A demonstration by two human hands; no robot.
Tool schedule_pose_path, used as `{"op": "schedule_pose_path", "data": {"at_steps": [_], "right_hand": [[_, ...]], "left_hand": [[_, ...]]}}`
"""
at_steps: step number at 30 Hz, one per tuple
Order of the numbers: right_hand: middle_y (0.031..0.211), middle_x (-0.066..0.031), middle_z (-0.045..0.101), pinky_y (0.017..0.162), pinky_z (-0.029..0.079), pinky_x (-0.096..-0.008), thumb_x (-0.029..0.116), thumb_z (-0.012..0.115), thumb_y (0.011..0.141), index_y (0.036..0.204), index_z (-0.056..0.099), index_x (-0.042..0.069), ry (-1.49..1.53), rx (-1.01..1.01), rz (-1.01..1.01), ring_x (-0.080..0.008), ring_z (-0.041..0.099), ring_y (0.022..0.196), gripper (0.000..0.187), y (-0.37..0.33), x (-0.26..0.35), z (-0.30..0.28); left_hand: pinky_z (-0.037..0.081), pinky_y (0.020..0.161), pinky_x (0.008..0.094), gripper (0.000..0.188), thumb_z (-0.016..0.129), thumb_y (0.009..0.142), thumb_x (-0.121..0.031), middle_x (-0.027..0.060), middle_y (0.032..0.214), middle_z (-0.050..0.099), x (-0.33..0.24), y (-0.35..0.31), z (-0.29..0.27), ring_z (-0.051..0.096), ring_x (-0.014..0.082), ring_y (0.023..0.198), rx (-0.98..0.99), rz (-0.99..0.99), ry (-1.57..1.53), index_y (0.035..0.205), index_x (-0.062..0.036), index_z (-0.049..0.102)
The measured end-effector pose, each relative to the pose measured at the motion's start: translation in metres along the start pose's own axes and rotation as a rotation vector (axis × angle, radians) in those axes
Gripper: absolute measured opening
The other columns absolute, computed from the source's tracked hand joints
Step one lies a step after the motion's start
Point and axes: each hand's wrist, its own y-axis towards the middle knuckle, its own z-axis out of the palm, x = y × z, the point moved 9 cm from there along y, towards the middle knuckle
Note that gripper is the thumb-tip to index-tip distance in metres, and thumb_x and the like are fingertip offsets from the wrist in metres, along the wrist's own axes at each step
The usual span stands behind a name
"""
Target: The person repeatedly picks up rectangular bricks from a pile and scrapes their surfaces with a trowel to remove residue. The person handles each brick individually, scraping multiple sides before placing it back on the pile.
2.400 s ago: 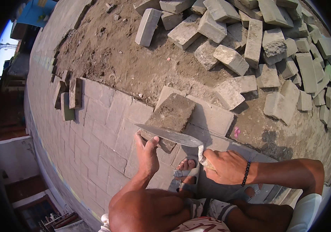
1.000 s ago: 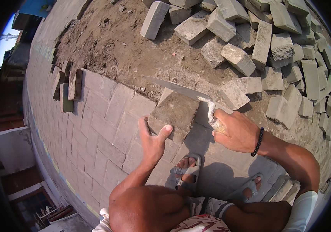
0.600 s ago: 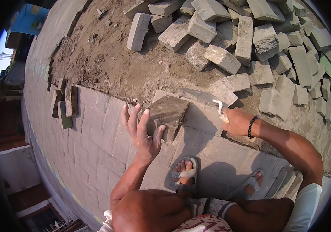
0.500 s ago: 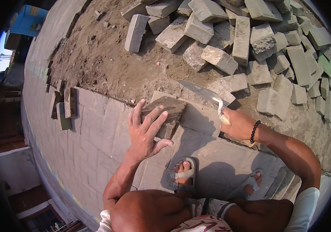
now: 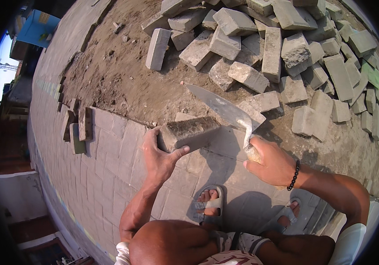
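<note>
1. Paving block (image 5: 188,133), head view: a grey, dirt-crusted block held tipped on its long edge, just above the front edge of the laid paving (image 5: 110,176), where the set pavers meet the bare sand bed (image 5: 123,79).
2. Left hand (image 5: 159,155): fingers wrapped round the block's near end, thumb along its lower face, so the hand is grasping the block. The grip looks firm; I judge it best kept near that end, so the far end can drop into place first.
3. Right hand (image 5: 272,164): clenched round the handle of a trowel (image 5: 220,108), whose blade points up and left over the sand, just beyond the block and apart from it.
4. To do this step well, the block should probably go down square against the neighbouring pavers, its top flush with theirs.
5. The trowel is likely best used to level the sand under the gap, or its handle to tap the block down.
6. A heap of loose blocks (image 5: 282,48) lies at the far side of the sand bed, well apart from both hands.
7. Sandalled feet (image 5: 209,205) stand on the laid paving just below the block; dropping it short could catch the toes.
</note>
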Motion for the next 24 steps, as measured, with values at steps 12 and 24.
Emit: {"op": "schedule_pose_path", "data": {"at_steps": [12,24], "right_hand": [[0.068,-0.0294,0.061,0.069,0.050,-0.0537,0.020,0.062,0.084,0.096,0.051,-0.007,-0.339,0.178,-0.083,-0.0494,0.063,0.071,0.031,0.012,0.011,0.025],[0.074,-0.0301,0.064,0.072,0.051,-0.0560,0.017,0.058,0.083,0.098,0.050,-0.004,-0.443,0.281,-0.063,-0.0490,0.065,0.078,0.027,-0.002,0.020,0.040]], "left_hand": [[0.038,0.089,0.0453,0.080,0.092,0.059,-0.039,0.0153,0.102,0.057,0.025,-0.015,0.003,0.050,0.0316,0.097,-0.121,-0.105,0.063,0.116,0.0024,0.052],[0.040,0.089,0.0457,0.085,0.092,0.060,-0.038,0.0197,0.106,0.054,0.043,-0.035,-0.002,0.048,0.0348,0.103,-0.191,-0.153,-0.018,0.120,0.0029,0.047]]}}
